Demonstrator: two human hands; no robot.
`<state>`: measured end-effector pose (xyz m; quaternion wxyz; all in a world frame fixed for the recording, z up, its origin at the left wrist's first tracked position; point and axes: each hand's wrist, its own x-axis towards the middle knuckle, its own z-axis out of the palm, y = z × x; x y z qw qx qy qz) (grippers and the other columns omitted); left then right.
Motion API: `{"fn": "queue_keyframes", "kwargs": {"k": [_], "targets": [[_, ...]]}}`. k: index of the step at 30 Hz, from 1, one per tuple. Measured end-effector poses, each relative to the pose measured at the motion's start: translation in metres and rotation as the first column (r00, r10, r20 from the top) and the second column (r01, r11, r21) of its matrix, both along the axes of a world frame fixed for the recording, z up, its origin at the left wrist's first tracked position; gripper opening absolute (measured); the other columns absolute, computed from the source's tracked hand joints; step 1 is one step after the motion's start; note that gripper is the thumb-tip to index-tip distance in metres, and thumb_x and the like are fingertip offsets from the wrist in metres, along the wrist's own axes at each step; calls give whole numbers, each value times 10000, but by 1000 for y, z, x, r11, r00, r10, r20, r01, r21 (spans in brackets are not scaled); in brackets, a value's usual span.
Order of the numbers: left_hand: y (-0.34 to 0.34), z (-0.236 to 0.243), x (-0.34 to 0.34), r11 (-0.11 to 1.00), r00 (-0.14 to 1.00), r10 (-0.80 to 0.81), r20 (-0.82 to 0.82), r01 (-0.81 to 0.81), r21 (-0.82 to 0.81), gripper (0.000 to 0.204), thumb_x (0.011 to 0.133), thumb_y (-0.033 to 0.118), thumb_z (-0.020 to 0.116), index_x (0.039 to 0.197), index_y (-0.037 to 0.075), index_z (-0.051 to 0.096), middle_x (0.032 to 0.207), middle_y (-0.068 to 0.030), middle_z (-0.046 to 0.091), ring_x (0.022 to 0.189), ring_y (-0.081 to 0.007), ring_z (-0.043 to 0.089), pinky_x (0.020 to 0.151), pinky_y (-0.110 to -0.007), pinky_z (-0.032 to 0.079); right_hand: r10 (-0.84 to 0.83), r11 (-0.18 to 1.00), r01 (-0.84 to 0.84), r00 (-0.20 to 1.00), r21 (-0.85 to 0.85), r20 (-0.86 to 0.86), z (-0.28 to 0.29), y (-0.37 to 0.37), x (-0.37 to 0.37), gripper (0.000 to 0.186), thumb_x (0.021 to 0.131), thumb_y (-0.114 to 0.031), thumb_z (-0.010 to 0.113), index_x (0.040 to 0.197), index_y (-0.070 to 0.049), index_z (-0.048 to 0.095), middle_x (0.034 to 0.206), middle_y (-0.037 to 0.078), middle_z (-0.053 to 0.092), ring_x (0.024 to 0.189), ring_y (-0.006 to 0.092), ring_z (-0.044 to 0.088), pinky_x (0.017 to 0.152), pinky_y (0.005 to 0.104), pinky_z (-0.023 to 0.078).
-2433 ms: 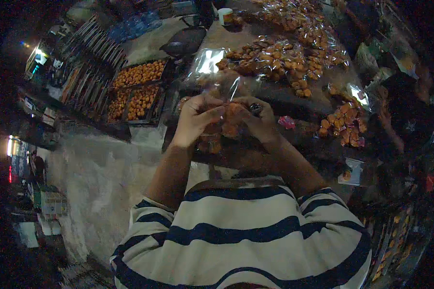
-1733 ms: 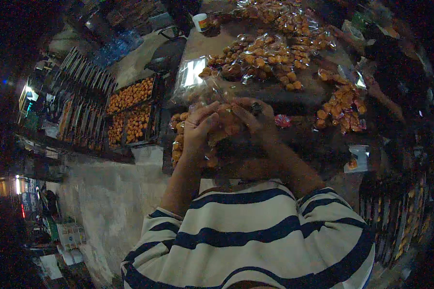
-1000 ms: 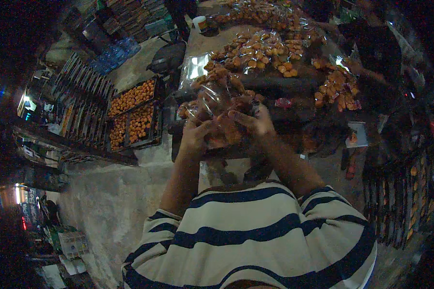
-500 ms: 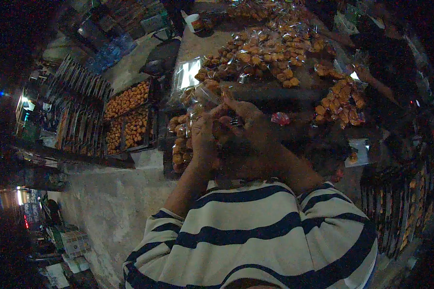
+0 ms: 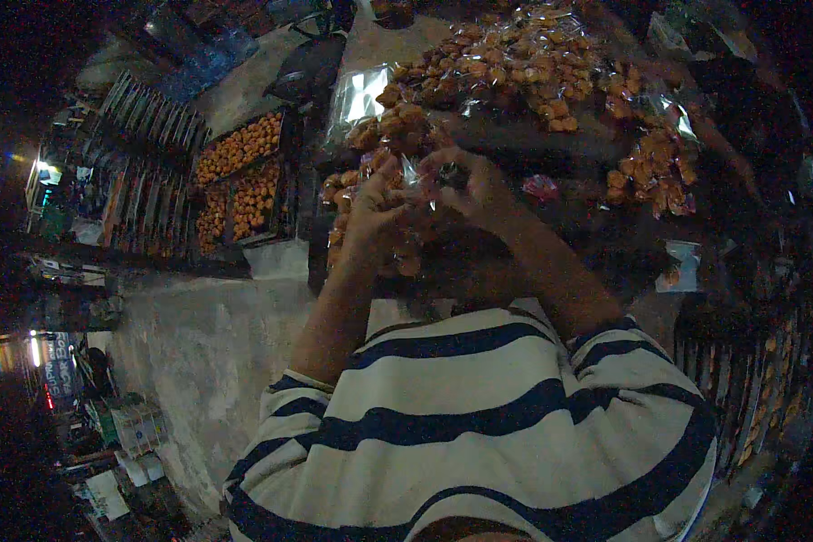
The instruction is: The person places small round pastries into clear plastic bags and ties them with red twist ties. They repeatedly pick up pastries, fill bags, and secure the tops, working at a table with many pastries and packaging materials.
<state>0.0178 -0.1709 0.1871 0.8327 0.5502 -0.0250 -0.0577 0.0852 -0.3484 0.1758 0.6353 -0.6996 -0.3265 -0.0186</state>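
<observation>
A clear plastic bag [image 5: 410, 170] glints between my two hands over the near side of the table. My left hand [image 5: 378, 206] is closed, its thumb and fingers pinching the film. My right hand [image 5: 474, 188] is also closed, fingers curled at the other side of the bag; a dark round gap shows within the curl. Round brown baked pieces [image 5: 407, 260] show just below the hands, but whether they lie inside this bag is too dark to tell. More brown pieces [image 5: 341, 194] sit beside my left wrist. Just beyond the hands lies a stack of flat clear bags [image 5: 359, 98].
Bagged brown pieces [image 5: 524, 68] are heaped across the far table, with another pile [image 5: 655, 172] at right near a person's arm [image 5: 727, 154]. A pink bundle [image 5: 541, 188] lies right of my hand. Trays of pieces [image 5: 248, 149] and racked trays [image 5: 144, 172] stand at left.
My hands have drawn slightly apart and the plastic between them shows more plainly. The view has shifted, so the white cup at the far edge has mostly left the picture.
</observation>
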Motion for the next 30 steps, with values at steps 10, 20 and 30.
{"fn": "queue_keyframes", "kwargs": {"k": [10,20,30], "targets": [[9,-18,-40,988,990,139,-13,-140,-61,416,803,64,702,1164,16,500,916,-97,664,756,-183,657,635,-309,552,-79,986,86,995,-144,54,3,21,-50,202,849,-223,693,894,-26,686,831,98,687,760,166,646,711,328,498],[-25,-42,3,823,993,33,110,-90,561,646,788,93,729,1361,78,432,1063,-116,630,932,-206,638,745,-305,530,-181,780,279,957,-560,225,-43,-39,-28,319,851,-372,652,854,-54,676,841,155,664,766,283,645,694,394,482],[-40,-94,77,958,902,-73,-426,182,220,269,819,157,708,1028,-6,658,936,-69,680,824,-156,632,758,-293,502,-531,259,532,775,-806,342,-164,-154,77,303,734,-333,715,960,-133,714,918,92,661,949,277,622,826,410,497]]}}
